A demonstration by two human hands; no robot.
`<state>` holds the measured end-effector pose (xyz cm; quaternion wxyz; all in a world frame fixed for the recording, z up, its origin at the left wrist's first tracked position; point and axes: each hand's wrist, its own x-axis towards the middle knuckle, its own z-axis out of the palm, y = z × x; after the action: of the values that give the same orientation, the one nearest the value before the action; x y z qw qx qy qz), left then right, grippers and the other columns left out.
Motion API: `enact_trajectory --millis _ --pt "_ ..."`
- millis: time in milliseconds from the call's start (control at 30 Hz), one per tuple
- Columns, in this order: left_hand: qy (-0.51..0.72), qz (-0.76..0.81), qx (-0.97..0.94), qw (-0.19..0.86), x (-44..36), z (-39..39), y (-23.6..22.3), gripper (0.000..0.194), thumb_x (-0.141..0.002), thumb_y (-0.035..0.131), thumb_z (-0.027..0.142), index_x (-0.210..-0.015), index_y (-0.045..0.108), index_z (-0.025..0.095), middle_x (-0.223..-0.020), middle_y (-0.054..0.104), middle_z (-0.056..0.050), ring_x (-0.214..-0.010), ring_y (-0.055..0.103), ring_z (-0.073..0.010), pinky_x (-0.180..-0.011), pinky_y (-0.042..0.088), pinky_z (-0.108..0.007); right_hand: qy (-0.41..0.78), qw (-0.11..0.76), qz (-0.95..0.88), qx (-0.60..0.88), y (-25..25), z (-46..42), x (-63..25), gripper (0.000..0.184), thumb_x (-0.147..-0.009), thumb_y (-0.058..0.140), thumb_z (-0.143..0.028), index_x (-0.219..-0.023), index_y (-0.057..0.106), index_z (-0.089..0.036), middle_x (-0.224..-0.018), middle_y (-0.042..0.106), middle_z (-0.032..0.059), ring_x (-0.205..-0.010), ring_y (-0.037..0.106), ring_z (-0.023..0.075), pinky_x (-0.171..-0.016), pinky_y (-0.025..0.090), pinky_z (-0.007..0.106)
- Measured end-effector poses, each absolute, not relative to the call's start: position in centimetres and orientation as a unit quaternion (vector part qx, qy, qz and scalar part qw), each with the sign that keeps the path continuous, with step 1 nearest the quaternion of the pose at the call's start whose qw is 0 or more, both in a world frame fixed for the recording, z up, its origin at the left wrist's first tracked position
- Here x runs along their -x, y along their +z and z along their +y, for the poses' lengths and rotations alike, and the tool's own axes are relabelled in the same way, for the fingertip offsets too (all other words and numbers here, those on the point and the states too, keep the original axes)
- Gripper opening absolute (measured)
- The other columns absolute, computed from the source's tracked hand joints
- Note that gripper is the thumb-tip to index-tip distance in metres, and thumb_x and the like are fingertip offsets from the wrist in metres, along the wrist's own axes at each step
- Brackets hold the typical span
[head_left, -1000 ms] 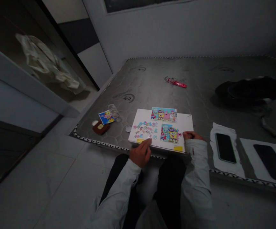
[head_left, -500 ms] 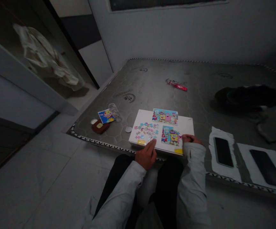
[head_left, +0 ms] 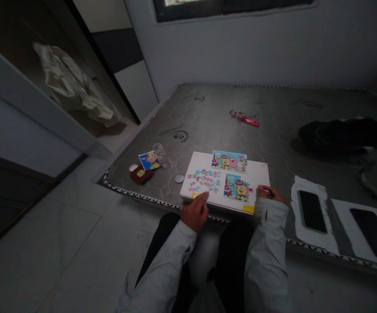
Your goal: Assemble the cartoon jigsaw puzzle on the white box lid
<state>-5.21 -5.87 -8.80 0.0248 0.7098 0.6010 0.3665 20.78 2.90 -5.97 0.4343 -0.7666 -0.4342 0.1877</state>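
A white flat box lies by the near edge of the bed-like surface. On its left are scattered loose jigsaw pieces. A partly joined cartoon jigsaw puzzle sits right of them, with a pink puzzle piece at its right side. Above it rests a cartoon picture card. My left hand is at the box's near edge, index finger stretched toward the loose pieces, holding nothing visible. My right hand rests at the box's right edge, fingers curled, apart from the pink piece; nothing shows in them.
A brown case, a small picture card, clear plastic packaging and a round lid lie to the left. Farther back is a red wrapper. Two phones on white sheets and a dark bag are right.
My right hand has drawn back to the right, away from the pink piece, which stays beside the joined puzzle. My left hand has slid slightly left. The whole view has shifted a little.
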Motion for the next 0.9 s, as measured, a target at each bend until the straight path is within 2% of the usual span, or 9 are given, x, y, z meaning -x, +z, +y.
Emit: enact_trajectory --millis 200,433,600,767,900 --pt "0.366 0.617 -0.696 0.018 5.3 -5.8 -9.1 0.047 -0.097 0.051 0.012 -0.141 0.064 0.022 -0.136 0.074 -0.006 -0.121 0.073 -0.0173 -0.094 0.064 -0.026 0.186 0.45 -0.42 0.766 -6.4 2.9 -21.1 0.055 -0.08 0.063 -0.058 -0.106 0.08 -0.013 -0.062 0.052 -0.0019 -0.054 0.039 0.0128 -0.053 0.031 0.029" --pt "0.397 0.594 -0.7 -0.004 5.2 -5.6 -9.0 0.047 -0.097 0.05 0.01 -0.142 0.062 0.017 -0.136 0.074 -0.009 -0.125 0.07 -0.0165 -0.1 0.062 -0.025 0.204 0.532 -0.378 0.73 -6.7 3.5 -21.0 0.062 -0.079 0.064 -0.061 -0.11 0.076 -0.01 -0.062 0.049 -0.0032 -0.056 0.044 0.0128 -0.053 0.036 0.027" --pt "0.422 0.586 -0.691 -0.009 5.0 -5.8 -9.5 0.047 -0.098 0.049 0.01 -0.142 0.062 0.018 -0.136 0.074 -0.01 -0.125 0.071 -0.0178 -0.101 0.062 -0.027 0.232 0.496 -0.419 0.724 -7.0 3.4 -21.7 0.06 -0.075 0.064 -0.062 -0.105 0.078 -0.012 -0.071 0.063 0.0027 -0.059 0.047 0.013 -0.056 0.037 0.028" --pt "0.43 0.576 -0.695 -0.009 4.9 -6.0 -10.1 0.048 -0.098 0.049 0.009 -0.142 0.062 0.02 -0.135 0.074 -0.01 -0.124 0.071 -0.018 -0.1 0.062 -0.028 0.27 0.419 -0.481 0.721 -7.7 3.4 -23.2 0.056 -0.063 0.072 -0.057 -0.102 0.08 -0.017 -0.086 0.076 0.009 -0.063 0.05 0.0166 -0.059 0.039 0.031" --pt "0.428 0.589 -0.685 -0.003 5.0 -6.0 -10.4 0.049 -0.097 0.051 0.011 -0.144 0.061 0.02 -0.14 0.07 -0.012 -0.13 0.067 -0.0207 -0.104 0.06 -0.032 0.277 0.434 -0.477 0.713 -7.8 3.2 -23.2 0.058 -0.061 0.072 -0.055 -0.104 0.078 -0.017 -0.091 0.078 0.0108 -0.068 0.056 0.0187 -0.063 0.041 0.032"
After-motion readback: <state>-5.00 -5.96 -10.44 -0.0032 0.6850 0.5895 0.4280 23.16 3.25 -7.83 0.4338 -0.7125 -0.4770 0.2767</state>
